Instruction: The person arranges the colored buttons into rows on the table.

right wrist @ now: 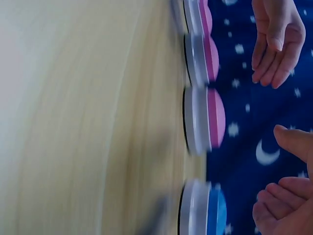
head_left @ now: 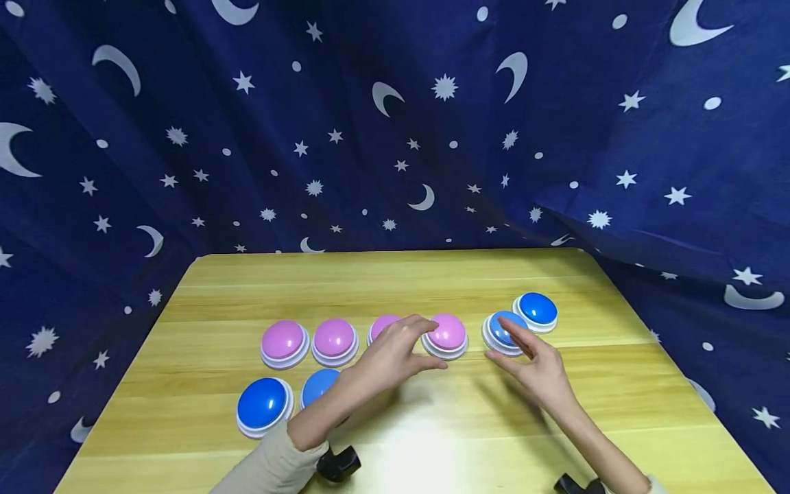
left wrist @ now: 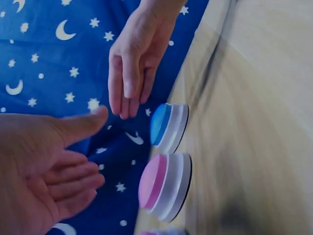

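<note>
My left hand [head_left: 395, 353] hovers over the table with thumb and fingers spread apart and nothing between them. In the head view it partly covers a pink dome button [head_left: 381, 325] and stands just left of another pink button [head_left: 448, 332]. Held in the air farther right, my right hand [head_left: 538, 369] has its thumb apart from its fingers and grips nothing. Its fingertips overlap a blue dome button [head_left: 501, 332] in the head view. Both wrist views show the palms raised off the buttons, including the pink one [left wrist: 152, 182] and the blue one [right wrist: 217, 211].
Two more pink buttons [head_left: 282, 340] continue the row to the left. In front of them sit a blue button [head_left: 262, 403] and another blue one [head_left: 318, 385], partly behind my left forearm. A further blue button [head_left: 537, 308] stands at the back right. A dark star-patterned curtain [head_left: 395, 137] surrounds the wooden table [head_left: 395, 274].
</note>
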{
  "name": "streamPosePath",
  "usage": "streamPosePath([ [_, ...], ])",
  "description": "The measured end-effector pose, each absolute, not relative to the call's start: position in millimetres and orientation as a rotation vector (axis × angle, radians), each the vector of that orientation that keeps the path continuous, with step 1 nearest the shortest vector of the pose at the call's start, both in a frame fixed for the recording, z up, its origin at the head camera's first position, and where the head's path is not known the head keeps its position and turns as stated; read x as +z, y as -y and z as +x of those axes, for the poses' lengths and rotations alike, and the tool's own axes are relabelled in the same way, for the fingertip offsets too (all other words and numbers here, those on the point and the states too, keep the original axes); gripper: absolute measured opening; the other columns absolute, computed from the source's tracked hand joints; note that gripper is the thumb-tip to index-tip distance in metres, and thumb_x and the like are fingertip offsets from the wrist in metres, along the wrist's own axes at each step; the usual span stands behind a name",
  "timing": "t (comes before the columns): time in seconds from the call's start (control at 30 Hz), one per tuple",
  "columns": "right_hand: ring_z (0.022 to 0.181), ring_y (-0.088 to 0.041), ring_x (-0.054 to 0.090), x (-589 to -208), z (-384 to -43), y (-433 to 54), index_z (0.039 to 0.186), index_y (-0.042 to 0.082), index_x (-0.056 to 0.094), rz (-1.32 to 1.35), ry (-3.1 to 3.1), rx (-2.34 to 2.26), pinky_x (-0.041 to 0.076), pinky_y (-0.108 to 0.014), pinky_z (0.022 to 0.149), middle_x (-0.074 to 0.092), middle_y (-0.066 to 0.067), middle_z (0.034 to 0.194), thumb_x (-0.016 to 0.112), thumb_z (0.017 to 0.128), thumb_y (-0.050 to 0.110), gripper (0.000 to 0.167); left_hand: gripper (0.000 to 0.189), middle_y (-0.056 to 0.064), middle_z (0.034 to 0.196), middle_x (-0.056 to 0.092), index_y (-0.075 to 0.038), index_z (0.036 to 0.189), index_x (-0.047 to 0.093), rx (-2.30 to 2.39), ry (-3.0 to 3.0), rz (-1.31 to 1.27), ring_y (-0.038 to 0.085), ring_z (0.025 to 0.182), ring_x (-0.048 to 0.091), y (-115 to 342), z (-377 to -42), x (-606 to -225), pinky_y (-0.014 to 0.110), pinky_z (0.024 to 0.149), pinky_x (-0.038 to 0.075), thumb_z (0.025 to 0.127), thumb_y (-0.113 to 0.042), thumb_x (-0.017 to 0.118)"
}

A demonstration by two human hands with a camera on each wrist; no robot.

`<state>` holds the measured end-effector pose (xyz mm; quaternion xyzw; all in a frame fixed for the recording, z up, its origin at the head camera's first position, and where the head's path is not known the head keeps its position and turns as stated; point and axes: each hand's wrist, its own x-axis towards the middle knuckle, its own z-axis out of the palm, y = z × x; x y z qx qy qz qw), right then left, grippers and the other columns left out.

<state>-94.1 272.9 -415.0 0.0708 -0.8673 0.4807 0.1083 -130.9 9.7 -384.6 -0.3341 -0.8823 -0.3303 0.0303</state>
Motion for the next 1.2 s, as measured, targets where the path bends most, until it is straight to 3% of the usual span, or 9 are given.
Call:
streamPosePath([
  [0.17, 0.119, 0.006, 0.049, -416, -90, -303, 0.139, 0.0, 0.055, 0.087, 2.538, 1.415, 0.039, -0.008, 0.097, 0.054, -0.019, 0.139, 0.081, 0.084, 0.017, 0.063, 0.065, 0.008, 0.126, 0.064, -0.004, 0.13, 0.062, -1.054, 2.661, -1.205, 0.019, 0.115, 0.061, -43, -161, -392, 0.025, 0.098, 0.047, 0.08, -0.04, 0.083],
  [0.23, 0.116, 0.012, 0.046, -418, -88, -312, 0.14, 0.0, 0.053, 0.032, 2.553, 1.419, 0.04, -0.008, 0.096, 0.053, -0.02, 0.141, 0.081, 0.085, 0.019, 0.065, 0.068, 0.007, 0.128, 0.064, -0.005, 0.131, 0.062, -1.044, 2.64, -1.277, 0.016, 0.118, 0.059, -55, -174, -396, 0.024, 0.101, 0.044, 0.079, -0.043, 0.083],
  [0.33, 0.12, 0.005, 0.048, -421, -85, -322, 0.143, 0.001, 0.051, -0.041, 2.574, 1.439, 0.04, -0.01, 0.097, 0.05, -0.02, 0.144, 0.079, 0.086, 0.023, 0.067, 0.07, 0.006, 0.128, 0.064, -0.006, 0.132, 0.061, -1.082, 2.633, -1.364, 0.012, 0.114, 0.06, -72, -190, -403, 0.02, 0.1, 0.043, 0.077, -0.042, 0.085],
  [0.5, 0.132, -0.027, 0.048, -429, -85, -334, 0.145, 0.001, 0.047, -0.126, 2.637, 1.435, 0.039, -0.007, 0.095, 0.047, -0.018, 0.147, 0.078, 0.088, 0.029, 0.071, 0.073, 0.004, 0.128, 0.064, -0.006, 0.133, 0.06, -1.08, 2.666, -1.45, 0.01, 0.118, 0.057, -99, -211, -415, 0.017, 0.101, 0.041, 0.075, -0.042, 0.086],
  [0.6, 0.132, -0.038, 0.045, -437, -87, -337, 0.145, -0.001, 0.046, -0.126, 2.669, 1.428, 0.039, -0.006, 0.094, 0.048, -0.019, 0.146, 0.078, 0.087, 0.03, 0.073, 0.076, 0.005, 0.13, 0.063, -0.005, 0.134, 0.059, -1.018, 2.707, -1.529, 0.01, 0.12, 0.056, -111, -221, -418, 0.016, 0.101, 0.039, 0.074, -0.041, 0.087],
  [0.87, 0.132, -0.039, 0.045, -449, -94, -336, 0.144, -0.007, 0.043, -0.123, 2.728, 1.468, 0.042, -0.019, 0.099, 0.047, -0.027, 0.143, 0.082, 0.084, 0.027, 0.079, 0.078, 0.005, 0.129, 0.062, -0.005, 0.134, 0.059, -0.759, 2.811, -1.693, 0.011, 0.118, 0.056, -126, -237, -422, 0.014, 0.1, 0.039, 0.072, -0.042, 0.088],
  [1.03, 0.131, -0.038, 0.046, -451, -99, -335, 0.142, -0.008, 0.045, -0.123, 2.752, 1.391, 0.042, -0.02, 0.099, 0.048, -0.027, 0.142, 0.083, 0.083, 0.027, 0.079, 0.081, 0.006, 0.132, 0.059, -0.006, 0.135, 0.058, -0.646, 2.836, -1.681, 0.013, 0.121, 0.054, -130, -243, -423, 0.018, 0.102, 0.039, 0.07, -0.042, 0.089],
  [1.2, 0.128, -0.039, 0.049, -453, -106, -330, 0.139, -0.008, 0.05, -0.083, 2.748, 1.316, 0.043, -0.03, 0.101, 0.052, -0.028, 0.138, 0.085, 0.08, 0.024, 0.075, 0.072, 0.002, 0.12, 0.063, -0.008, 0.127, 0.063, -0.582, 2.87, -1.665, 0.01, 0.109, 0.056, -132, -248, -427, 0.017, 0.096, 0.042, 0.068, -0.04, 0.091],
])
